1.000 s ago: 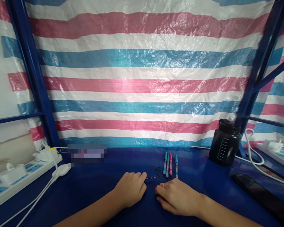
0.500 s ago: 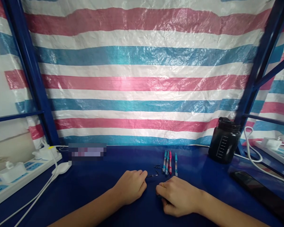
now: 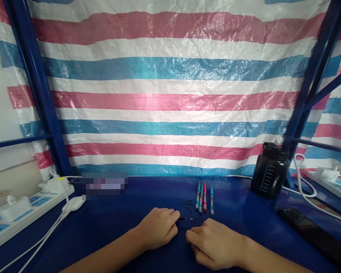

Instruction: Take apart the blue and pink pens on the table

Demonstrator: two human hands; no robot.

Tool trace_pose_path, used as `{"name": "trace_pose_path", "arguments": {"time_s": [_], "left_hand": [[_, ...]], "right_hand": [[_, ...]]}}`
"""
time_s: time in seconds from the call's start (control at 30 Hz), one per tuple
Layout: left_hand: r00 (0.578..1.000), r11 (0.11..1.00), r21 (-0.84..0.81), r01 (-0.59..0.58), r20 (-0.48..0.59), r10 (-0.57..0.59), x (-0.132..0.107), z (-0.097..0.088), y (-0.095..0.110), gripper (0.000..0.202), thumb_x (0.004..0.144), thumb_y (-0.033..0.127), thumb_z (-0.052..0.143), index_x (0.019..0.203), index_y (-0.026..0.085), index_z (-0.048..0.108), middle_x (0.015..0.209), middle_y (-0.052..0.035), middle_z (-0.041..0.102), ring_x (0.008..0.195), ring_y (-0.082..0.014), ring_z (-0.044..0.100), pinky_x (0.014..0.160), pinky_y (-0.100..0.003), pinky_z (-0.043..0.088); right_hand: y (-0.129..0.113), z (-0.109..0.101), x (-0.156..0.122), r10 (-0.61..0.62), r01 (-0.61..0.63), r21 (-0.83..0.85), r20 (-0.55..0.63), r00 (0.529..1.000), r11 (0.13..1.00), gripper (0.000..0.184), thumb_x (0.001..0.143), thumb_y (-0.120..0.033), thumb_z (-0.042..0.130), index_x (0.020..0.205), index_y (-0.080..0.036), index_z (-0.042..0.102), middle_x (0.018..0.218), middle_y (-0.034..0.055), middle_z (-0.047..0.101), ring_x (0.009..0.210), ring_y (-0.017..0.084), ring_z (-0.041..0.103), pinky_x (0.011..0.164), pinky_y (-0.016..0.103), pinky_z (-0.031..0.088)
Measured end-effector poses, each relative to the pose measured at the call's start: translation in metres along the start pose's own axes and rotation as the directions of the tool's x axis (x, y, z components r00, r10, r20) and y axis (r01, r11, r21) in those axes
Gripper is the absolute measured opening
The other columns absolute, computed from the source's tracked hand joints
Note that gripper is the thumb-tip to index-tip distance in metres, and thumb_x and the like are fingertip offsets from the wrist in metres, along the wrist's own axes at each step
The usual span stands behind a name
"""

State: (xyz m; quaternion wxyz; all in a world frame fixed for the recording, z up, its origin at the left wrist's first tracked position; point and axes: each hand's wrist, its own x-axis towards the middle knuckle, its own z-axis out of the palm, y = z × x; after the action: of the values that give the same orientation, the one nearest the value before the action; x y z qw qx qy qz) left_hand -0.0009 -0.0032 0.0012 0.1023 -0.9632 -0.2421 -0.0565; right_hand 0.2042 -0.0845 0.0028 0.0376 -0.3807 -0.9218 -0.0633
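Note:
My left hand (image 3: 161, 227) is closed round a thin dark pen refill (image 3: 185, 218), whose pale tip sticks out to the right past the fingers. Just right of it, my right hand (image 3: 216, 242) is curled with its fingers pressed together; whatever is in them is hidden. Beyond the hands, two blue pens (image 3: 199, 197) and a red pen (image 3: 205, 198) lie side by side, and another blue pen (image 3: 211, 201) lies slightly apart on the right. Several small dark pieces (image 3: 189, 204) are scattered left of the pens.
The blue tabletop (image 3: 147, 197) backs onto a striped plastic sheet (image 3: 170, 102). A black bottle (image 3: 269, 172) stands at the back right, with a phone (image 3: 309, 231) nearer me. Power strips (image 3: 31, 208) and white cables lie at the left and right, and a blurred-out patch (image 3: 105, 184) sits back left.
My left hand has shifted slightly right and nearer with the refill. My right hand has moved a little nearer too, still curled. The pens stay put.

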Motion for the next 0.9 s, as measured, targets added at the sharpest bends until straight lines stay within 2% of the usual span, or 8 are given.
{"name": "trace_pose_path", "arguments": {"time_s": [0.27,0.53,0.63,0.77,0.9], "left_hand": [[0.994,0.994,-0.039,0.105,0.029,-0.104,0.0,-0.003,0.002,0.009,0.087,0.018,0.042,0.083,0.02,0.05,0.078,0.0001,0.065,0.07,-0.02,0.063,0.055,-0.03,0.036],[0.984,0.985,-0.007,0.17,0.053,-0.17,0.001,-0.003,0.002,0.015,0.088,0.019,0.04,0.079,0.02,0.052,0.076,-0.0016,0.065,0.07,-0.0221,0.064,0.058,-0.03,0.042],[0.983,0.984,-0.011,0.177,0.055,-0.176,0.001,-0.004,0.003,0.018,0.089,0.02,0.038,0.078,0.02,0.052,0.075,-0.0021,0.065,0.069,-0.0217,0.064,0.058,-0.03,0.043],[0.981,0.982,-0.02,0.189,0.055,-0.188,0.002,-0.006,0.005,0.018,0.09,0.02,0.037,0.078,0.019,0.051,0.075,-0.0026,0.065,0.067,-0.0212,0.063,0.058,-0.029,0.043],[0.98,0.981,-0.029,0.193,0.054,-0.192,0.002,-0.007,0.005,0.017,0.089,0.019,0.038,0.077,0.019,0.05,0.074,-0.0021,0.065,0.067,-0.0206,0.063,0.057,-0.028,0.042]], "right_hand": [[0.01,-0.002,0.003,0.021,-0.02,0.009,-0.008,1.0,1.0,0.008,0.089,-0.024,0.043,0.09,-0.021,0.05,0.078,-0.0013,0.066,0.059,0.013,0.058,0.049,0.029,0.026],[0.004,-0.006,0.003,0.071,-0.071,0.0,0.001,0.998,0.998,0.011,0.093,-0.026,0.042,0.096,-0.02,0.051,0.083,0.0001,0.067,0.063,0.015,0.063,0.052,0.028,0.031],[0.003,-0.003,0.004,0.153,-0.153,0.025,-0.001,0.988,0.988,0.011,0.092,-0.025,0.044,0.095,-0.019,0.053,0.084,0.0015,0.069,0.066,0.018,0.066,0.052,0.028,0.033],[0.004,0.002,0.006,0.339,-0.339,0.009,-0.032,0.94,0.941,0.019,0.093,-0.019,0.039,0.101,-0.015,0.056,0.083,0.0052,0.071,0.067,0.021,0.069,0.052,0.029,0.035],[0.007,0.006,0.006,0.374,-0.376,-0.047,-0.037,0.927,0.926,0.029,0.093,-0.018,0.039,0.113,-0.01,0.058,0.091,0.0114,0.073,0.073,0.025,0.071,0.053,0.03,0.04]]}}
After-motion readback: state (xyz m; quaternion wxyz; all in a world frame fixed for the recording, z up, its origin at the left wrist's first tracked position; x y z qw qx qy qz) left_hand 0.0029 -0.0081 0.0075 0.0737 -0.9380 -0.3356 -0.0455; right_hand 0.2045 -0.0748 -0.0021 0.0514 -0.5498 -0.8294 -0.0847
